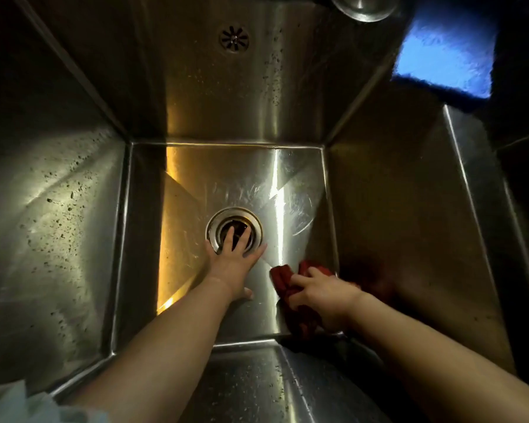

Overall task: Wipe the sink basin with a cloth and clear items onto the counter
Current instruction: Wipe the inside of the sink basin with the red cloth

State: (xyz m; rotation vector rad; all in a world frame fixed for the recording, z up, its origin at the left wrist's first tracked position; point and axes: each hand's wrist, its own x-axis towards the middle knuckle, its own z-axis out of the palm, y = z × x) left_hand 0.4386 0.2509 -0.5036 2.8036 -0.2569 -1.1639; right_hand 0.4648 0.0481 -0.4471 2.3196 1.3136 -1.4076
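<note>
I look straight down into a deep stainless steel sink basin (74, 227). My left hand (231, 264) lies on the basin floor with straight, spread fingers reaching over the round drain (223, 219). My right hand (321, 296) grips a crumpled red cloth (290, 282) against the floor near the front right corner. The cloth bunches under the fingers and trails toward the front wall.
Dried specks dot the left wall and the back wall, where a round overflow grate (234, 38) sits. A blue sponge (446, 56) lies on the rim at the upper right. A chrome fitting (361, 6) shows at the top edge.
</note>
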